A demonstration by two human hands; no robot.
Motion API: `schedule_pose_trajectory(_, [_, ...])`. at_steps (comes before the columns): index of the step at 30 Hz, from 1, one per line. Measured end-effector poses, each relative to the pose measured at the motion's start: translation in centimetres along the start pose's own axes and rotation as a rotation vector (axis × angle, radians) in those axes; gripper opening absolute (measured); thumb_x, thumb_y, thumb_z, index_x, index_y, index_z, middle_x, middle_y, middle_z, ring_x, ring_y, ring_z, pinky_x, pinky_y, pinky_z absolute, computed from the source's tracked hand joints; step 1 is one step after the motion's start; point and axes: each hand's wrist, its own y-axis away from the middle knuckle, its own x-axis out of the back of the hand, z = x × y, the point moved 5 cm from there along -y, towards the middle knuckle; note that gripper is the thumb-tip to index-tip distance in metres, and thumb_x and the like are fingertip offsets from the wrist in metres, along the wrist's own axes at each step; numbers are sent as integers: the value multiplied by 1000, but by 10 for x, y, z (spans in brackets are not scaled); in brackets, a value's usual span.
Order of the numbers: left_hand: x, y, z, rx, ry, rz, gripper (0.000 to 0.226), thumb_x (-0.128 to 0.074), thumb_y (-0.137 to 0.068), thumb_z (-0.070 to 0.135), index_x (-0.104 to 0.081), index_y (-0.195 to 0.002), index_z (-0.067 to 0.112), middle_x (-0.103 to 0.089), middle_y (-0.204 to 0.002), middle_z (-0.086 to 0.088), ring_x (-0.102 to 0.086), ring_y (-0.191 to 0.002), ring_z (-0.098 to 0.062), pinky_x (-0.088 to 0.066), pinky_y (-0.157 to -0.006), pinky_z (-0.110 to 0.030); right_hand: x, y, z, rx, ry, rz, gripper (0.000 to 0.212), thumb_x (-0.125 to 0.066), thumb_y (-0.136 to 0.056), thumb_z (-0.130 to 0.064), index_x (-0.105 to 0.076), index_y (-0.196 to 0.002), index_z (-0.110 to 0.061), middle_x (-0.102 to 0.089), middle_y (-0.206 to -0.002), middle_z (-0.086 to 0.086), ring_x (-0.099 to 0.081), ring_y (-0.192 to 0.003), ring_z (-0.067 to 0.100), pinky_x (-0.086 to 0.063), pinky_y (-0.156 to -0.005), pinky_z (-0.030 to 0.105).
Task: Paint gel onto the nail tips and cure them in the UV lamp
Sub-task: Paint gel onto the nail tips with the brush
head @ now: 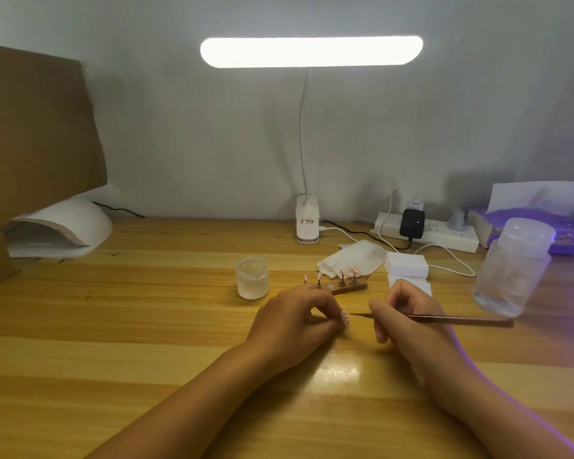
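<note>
Head view: your left hand [299, 314] rests on the bench [140, 346], and its fingers pinch one pink nail tip [344, 318]. Your right hand [408, 314] grips a thin brush [461, 320]; its point is just beside that tip. Behind the hands, a wooden holder [347, 288] carries other nail tips [354, 271], near a small white jar [252, 278]. The UV lamp [63, 228] stands far left.

I can read nothing for certain here. The small label on my lamp base [307, 221], at the back edge of the desk [146, 309], carries dark print too small to make out. The purple tissue pack [564, 226] by the right edge shows some printing, but it is blurred past reading.
</note>
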Motion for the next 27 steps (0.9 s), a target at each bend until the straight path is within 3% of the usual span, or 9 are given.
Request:
schedule_pose_trajectory(3, [0,-1,0,-3,18,-4,6,-75,-83,36,-69,-84,39,-64,-90,19,-53,-67,7,-39,-61,-23,-7,2,-3,49,113,-70,18,-66,-88,-29,-55,-82,-15,-70,-66,-1,-62,-57,3,-46,-57,22])
schedule_pose_trajectory(7, [0,-1,-1,10,34,-6,5,-75,-83,35,-71,-85,37,-66,-91,20,-52,-68,10,-36,-61,-18,-1,0,2,18,64,-20,15,-67,-82,-14,-54,-73,-12,-58,-52,-1,-52,-47,4,-43,-52,29])
schedule_pose_trajectory(12, [0,-1,0,12,44,-12,14,-76,-82,35,-66,-78,43,-67,-91,18,-52,-65,10,-38,-62,-21,-9,2,-3,70,88,-77,19,-67,-87,-26,-54,-82,-14,-66,-61,-2,-57,-52,2,-43,-50,17])
schedule_pose_trajectory(15, [0,-1,-1,17,43,-19,9,-75,-82,37,-68,-80,41,-67,-92,18,-52,-64,8,-40,-63,-23,-5,-1,0,93,155,-44,20,-67,-81,-13,-50,-71,-13,-49,-53,-9,-43,-50,0,-40,-53,28])
schedule_pose_trajectory(17, [-1,-1,-1,25,64,-27,7,-76,-82,36,-69,-81,39,-66,-91,18,-52,-63,7,-43,-63,-24,-2,-2,1,82,71,5,20,-68,-82,-14,-51,-72,-12,-50,-53,-8,-44,-50,0,-44,-57,32])
schedule_pose_trajectory(20, [0,-2,-1,16,42,-22,15,-77,-81,33,-65,-78,41,-65,-88,18,-52,-64,7,-45,-65,-27,-7,0,-2,85,50,-63,20,-69,-86,-25,-53,-80,-14,-63,-59,0,-55,-52,2,-45,-53,18])
schedule_pose_trajectory(22, [0,-2,0,7,20,-24,15,-77,-82,31,-66,-79,40,-64,-88,18,-52,-66,9,-44,-65,-26,-9,-1,-1,121,154,-93,19,-70,-84,-18,-52,-77,-15,-56,-58,-1,-49,-51,1,-41,-50,16])
schedule_pose_trajectory(25, [0,-1,-1,12,44,-31,10,-77,-81,30,-69,-83,35,-65,-89,17,-52,-65,8,-42,-64,-25,-3,-3,0,139,129,-6,21,-68,-80,-6,-49,-71,-11,-47,-54,-6,-44,-52,3,-42,-53,27])
schedule_pose_trajectory(27, [0,-1,-1,14,47,-29,10,-77,-81,30,-69,-82,35,-64,-89,17,-52,-65,8,-41,-64,-23,-3,-3,2,80,-3,-17,20,-69,-84,-14,-51,-76,-10,-53,-55,-3,-49,-52,6,-41,-54,30])
